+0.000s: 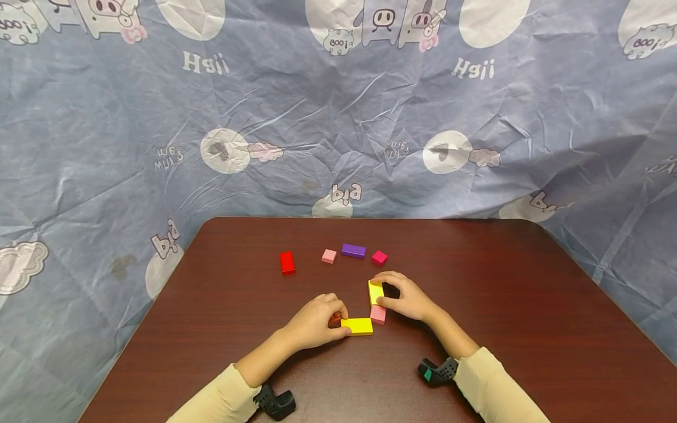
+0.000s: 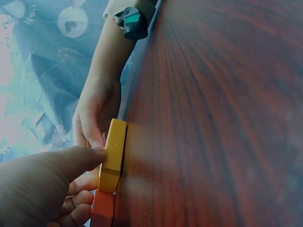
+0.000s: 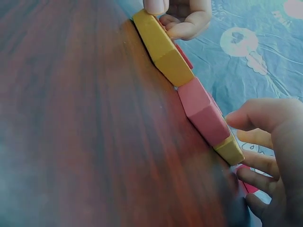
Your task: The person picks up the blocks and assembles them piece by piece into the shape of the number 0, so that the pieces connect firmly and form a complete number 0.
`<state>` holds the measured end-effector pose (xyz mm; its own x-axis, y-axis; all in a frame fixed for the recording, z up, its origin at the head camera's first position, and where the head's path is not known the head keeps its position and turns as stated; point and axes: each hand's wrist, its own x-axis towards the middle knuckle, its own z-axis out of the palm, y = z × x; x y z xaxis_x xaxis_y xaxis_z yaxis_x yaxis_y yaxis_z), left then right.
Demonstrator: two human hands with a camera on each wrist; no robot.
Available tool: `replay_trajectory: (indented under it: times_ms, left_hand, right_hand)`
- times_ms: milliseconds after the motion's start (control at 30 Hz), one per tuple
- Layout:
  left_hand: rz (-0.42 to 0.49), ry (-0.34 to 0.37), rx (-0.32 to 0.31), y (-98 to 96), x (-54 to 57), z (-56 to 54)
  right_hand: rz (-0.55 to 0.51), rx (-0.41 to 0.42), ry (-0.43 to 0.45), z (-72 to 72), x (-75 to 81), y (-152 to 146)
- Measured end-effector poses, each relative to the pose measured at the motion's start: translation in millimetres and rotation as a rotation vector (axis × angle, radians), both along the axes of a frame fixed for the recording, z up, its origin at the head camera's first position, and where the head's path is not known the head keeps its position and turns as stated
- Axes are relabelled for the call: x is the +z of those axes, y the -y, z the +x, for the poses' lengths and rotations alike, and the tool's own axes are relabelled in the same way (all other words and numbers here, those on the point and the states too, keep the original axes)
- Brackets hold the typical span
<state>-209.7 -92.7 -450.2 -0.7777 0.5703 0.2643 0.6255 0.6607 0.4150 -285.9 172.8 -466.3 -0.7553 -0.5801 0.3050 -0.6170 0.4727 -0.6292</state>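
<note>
The left grip (image 2: 42, 182) holds a yellow block (image 2: 112, 153) on the bench (image 2: 213, 118), an orange block (image 2: 102, 208) adjoining it; right grip (image 2: 98, 106) beyond.

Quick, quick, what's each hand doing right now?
Left hand: closed, holding the nearer yellow block at one end.
Right hand: closed, holding the farther yellow block.

Bright, even head view, faint sheen on the tabletop (image 1: 359, 376) this side of the hands (image 1: 317, 322) (image 1: 406, 297); wrist views dimmer, bluish, cloth (image 2: 40, 90) glaring past the left hand (image 2: 40, 182)!
</note>
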Motion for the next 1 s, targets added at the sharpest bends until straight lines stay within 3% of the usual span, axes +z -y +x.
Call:
replay_trajectory:
  times_ms: [333,600,1000]
  left_hand:
    - [-0.004,-0.001,-0.001,-0.2,1.5,0.8]
    - [-0.002,-0.016,-0.004,-0.6,0.2,0.3]
    - [0.045,-0.022,-0.033,4.6,4.7,-2.3]
  right_hand:
    - [-0.059,-0.009,-0.07,19.0,-1.3,-4]
    - [-0.017,-0.029,-0.103,31.5,-0.6,0]
    - [0.012,-0.056,-0.134,31.1,-7.4,2]
